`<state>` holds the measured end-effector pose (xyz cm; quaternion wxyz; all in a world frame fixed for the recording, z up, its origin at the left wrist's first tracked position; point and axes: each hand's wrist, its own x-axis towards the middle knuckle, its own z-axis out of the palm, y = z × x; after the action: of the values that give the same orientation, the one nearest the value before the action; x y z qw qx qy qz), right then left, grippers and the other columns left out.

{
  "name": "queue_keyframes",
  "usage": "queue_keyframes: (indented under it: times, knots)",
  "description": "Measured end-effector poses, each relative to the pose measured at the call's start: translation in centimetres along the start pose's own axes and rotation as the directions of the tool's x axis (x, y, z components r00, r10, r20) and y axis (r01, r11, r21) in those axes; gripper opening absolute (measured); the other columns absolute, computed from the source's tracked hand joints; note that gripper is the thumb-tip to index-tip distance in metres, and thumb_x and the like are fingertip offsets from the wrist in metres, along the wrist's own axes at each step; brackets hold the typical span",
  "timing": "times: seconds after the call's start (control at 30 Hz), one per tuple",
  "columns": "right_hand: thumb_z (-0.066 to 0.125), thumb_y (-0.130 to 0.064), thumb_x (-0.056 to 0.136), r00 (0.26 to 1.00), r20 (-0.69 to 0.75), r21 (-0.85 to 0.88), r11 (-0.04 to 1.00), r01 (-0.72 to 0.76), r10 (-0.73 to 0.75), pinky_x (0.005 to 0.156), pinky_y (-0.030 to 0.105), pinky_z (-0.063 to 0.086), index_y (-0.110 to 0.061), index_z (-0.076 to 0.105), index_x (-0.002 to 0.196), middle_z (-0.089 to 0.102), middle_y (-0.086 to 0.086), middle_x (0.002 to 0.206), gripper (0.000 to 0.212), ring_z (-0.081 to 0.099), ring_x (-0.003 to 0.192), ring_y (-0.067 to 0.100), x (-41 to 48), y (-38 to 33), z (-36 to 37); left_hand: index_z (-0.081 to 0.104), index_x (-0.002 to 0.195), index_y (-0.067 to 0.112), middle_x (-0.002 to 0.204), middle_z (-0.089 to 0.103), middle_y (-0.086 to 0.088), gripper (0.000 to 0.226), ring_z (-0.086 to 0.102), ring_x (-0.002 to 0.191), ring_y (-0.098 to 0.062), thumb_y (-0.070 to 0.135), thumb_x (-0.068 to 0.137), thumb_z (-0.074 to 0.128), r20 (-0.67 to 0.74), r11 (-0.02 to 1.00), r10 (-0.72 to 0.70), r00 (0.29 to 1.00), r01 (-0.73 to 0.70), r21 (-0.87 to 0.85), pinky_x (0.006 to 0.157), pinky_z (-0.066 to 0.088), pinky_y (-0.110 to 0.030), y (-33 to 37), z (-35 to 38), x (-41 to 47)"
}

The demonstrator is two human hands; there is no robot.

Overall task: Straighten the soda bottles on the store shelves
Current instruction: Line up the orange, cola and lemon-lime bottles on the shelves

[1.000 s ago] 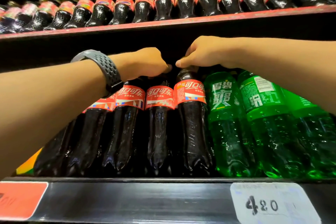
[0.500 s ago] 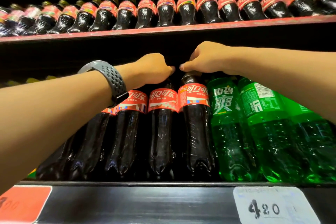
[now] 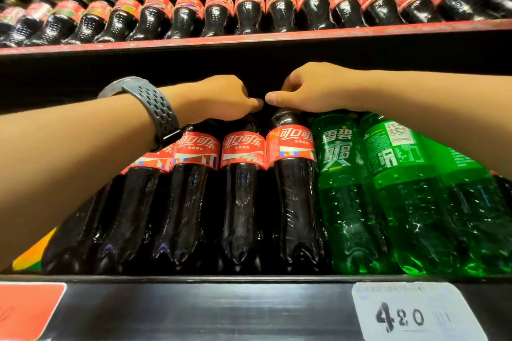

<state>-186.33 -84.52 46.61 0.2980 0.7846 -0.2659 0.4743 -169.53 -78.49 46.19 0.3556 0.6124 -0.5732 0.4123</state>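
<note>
Presently, in the head view at centre frame, the left hand (image 3: 219, 99) curls its fingers over the top of the middle cola bottle (image 3: 241, 188). The right hand (image 3: 313, 88) grips the neck of the end cola bottle (image 3: 293, 188), thumb stretched leftward. Both caps are hidden. The cola row stands close on the lower shelf (image 3: 194, 304), its visible red labels frontward, and is judged largely done. At right, the barcode-side green bottle (image 3: 396, 174) appears left to turn. The upper row (image 3: 249, 8) looks orderly.
</note>
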Motion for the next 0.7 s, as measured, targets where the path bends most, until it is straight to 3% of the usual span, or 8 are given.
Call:
queue_keyframes:
  times: [0.13, 0.27, 0.47, 0.6, 0.7]
  knots:
    - [0.048, -0.062, 0.087, 0.999, -0.031, 0.043, 0.999, 0.028, -0.026, 0.072, 0.028, 0.041, -0.023, 0.067, 0.111, 0.064, -0.002, 0.105, 0.049, 0.057, 0.095, 0.017, 0.0, 0.4, 0.1, 0.068, 0.091, 0.015, 0.089, 0.065, -0.002, 0.047, 0.059, 0.082, -0.016, 0.058, 0.089, 0.050, 0.016, 0.999, 0.027, 1.000, -0.027, -0.018, 0.070, 0.046, -0.030, -0.5, -0.5, -0.2]
    - [0.054, -0.057, 0.087, 0.999, -0.041, 0.070, 0.997, 0.028, -0.025, 0.064, 0.026, 0.040, -0.026, 0.068, 0.110, 0.064, -0.005, 0.099, 0.041, 0.057, 0.089, 0.015, 0.2, 0.7, 0.5, 0.071, 0.094, 0.016, 0.091, 0.070, -0.001, 0.047, 0.063, 0.087, -0.018, 0.057, 0.090, 0.049, 0.019, 0.997, 0.039, 0.999, -0.037, -0.072, 0.086, 0.050, -0.036, -1.3, -0.7, -0.4]
    - [0.056, -0.057, 0.085, 0.999, -0.043, 0.108, 0.994, 0.007, -0.002, 0.067, 0.026, 0.042, -0.028, 0.068, 0.108, 0.064, -0.008, 0.099, 0.040, 0.058, 0.091, 0.014, 0.2, 0.8, 0.6, 0.071, 0.101, 0.015, 0.099, 0.069, -0.004, 0.048, 0.062, 0.092, -0.020, 0.057, 0.090, 0.050, -0.048, 0.990, 0.042, 0.998, -0.048, -0.132, 0.089, 0.050, -0.039, -1.9, 0.4, -0.4]
    - [0.054, -0.059, 0.086, 0.999, -0.052, 0.098, 0.995, 0.014, -0.009, 0.074, 0.027, 0.042, -0.026, 0.068, 0.107, 0.065, -0.008, 0.098, 0.042, 0.059, 0.092, 0.013, -0.1, 0.6, 0.5, 0.072, 0.096, 0.014, 0.095, 0.068, -0.004, 0.049, 0.062, 0.089, -0.021, 0.058, 0.090, 0.048, -0.077, 0.991, 0.036, 0.996, -0.045, -0.126, 0.083, 0.050, -0.035, -2.0, 0.8, -0.1]
    - [0.049, -0.061, 0.086, 0.989, -0.144, 0.069, 0.997, -0.027, 0.037, 0.078, 0.028, 0.043, -0.027, 0.067, 0.107, 0.064, -0.006, 0.102, 0.044, 0.058, 0.095, 0.016, -0.4, 1.3, -0.5, 0.071, 0.090, 0.013, 0.088, 0.066, -0.003, 0.051, 0.058, 0.079, -0.018, 0.060, 0.088, 0.050, -0.102, 0.991, 0.033, 0.994, -0.046, -0.127, 0.068, 0.043, -0.029, -2.0, 0.4, 0.2]
